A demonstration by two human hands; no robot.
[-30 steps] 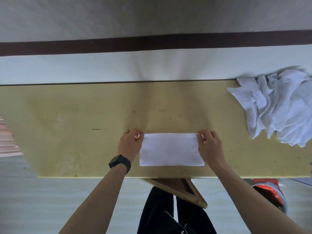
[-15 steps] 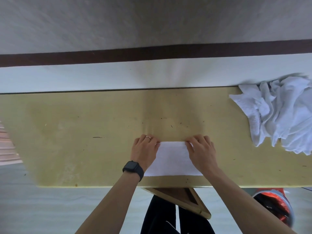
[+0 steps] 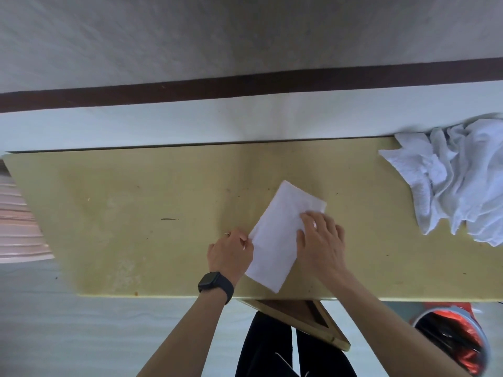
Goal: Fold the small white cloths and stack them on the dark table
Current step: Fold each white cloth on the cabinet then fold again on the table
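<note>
Near bench (image 3: 136, 213) edge: right grip (image 3: 321, 240) spread flat on cloth (image 3: 277, 235); left grip (image 3: 230, 251) seemingly pinches edge; align corners first.

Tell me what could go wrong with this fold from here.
1. The cloth lies askew on the table, with its near corner close to the front edge. A tug toward the person might drag that corner over.
2. The left hand seems to pinch only the cloth's left edge, while the right hand presses flat on its right side. The layers may shift, so the next fold could come out uneven.
</note>
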